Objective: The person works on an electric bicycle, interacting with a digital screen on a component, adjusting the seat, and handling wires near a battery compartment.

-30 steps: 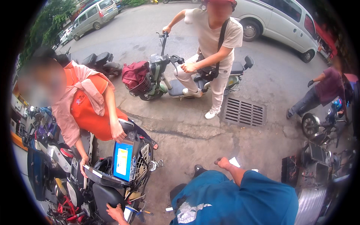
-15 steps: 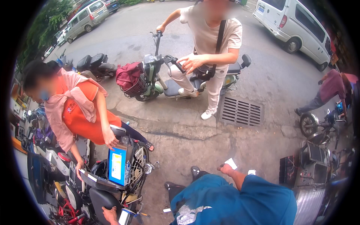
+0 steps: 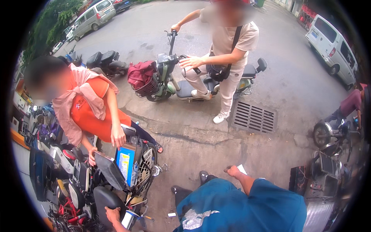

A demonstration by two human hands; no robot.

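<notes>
My left hand lies on a black scooter seat at the lower left, its fingers extended over the padding. Beyond it, a person in an orange shirt has one hand on a tilted dark seat and the other hand above a blue box with a yellow and white label, behind a wire basket. My right hand hangs low at the centre right with its fingers closed; what they hold, if anything, is too small to name. Next to it shows white paper, apparently on the ground.
Ahead, a person in a beige shirt straddles a pale green electric scooter. A drain grate lies in the pavement. Parked scooters crowd the left; a motorcycle and metal equipment stand at right. Vans are parked beyond.
The orange-shirted person's dark seat has risen and tilted, and their other hand has lifted off the blue box. My right hand has shifted slightly left of the paper. My view has turned left.
</notes>
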